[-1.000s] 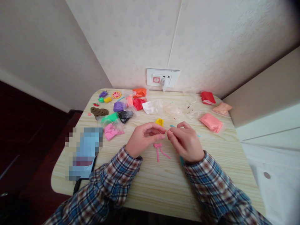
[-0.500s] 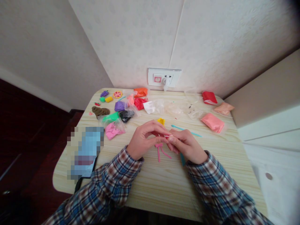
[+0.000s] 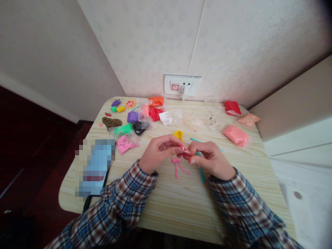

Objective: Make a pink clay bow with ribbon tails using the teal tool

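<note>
My left hand (image 3: pixel 158 152) and my right hand (image 3: pixel 210 159) meet above the middle of the wooden table (image 3: pixel 181 204). Their fingertips pinch together on a small pink clay piece (image 3: pixel 184 149). Just below them a pink clay bow with two long tails (image 3: pixel 177 166) lies flat on the table. A teal modelling tool (image 3: pixel 201 171) lies under my right hand, with a second thin teal stick (image 3: pixel 195 140) behind it. A yellow clay lump (image 3: pixel 178 134) sits just beyond my left fingers.
Bags of coloured clay lie along the back: pink (image 3: pixel 123 143), green (image 3: pixel 122 130), purple (image 3: pixel 132 117), red (image 3: pixel 230 107), salmon (image 3: pixel 235 135). Small clay figures (image 3: pixel 121 105) sit at the far left. A blurred-out object (image 3: pixel 94 166) lies on the left edge. A wall socket (image 3: pixel 181 85) is behind.
My right hand turned and drew closer to the left, and both dropped slightly toward the bow. The pinch on the small pink piece has tightened. The bow has not moved.
</note>
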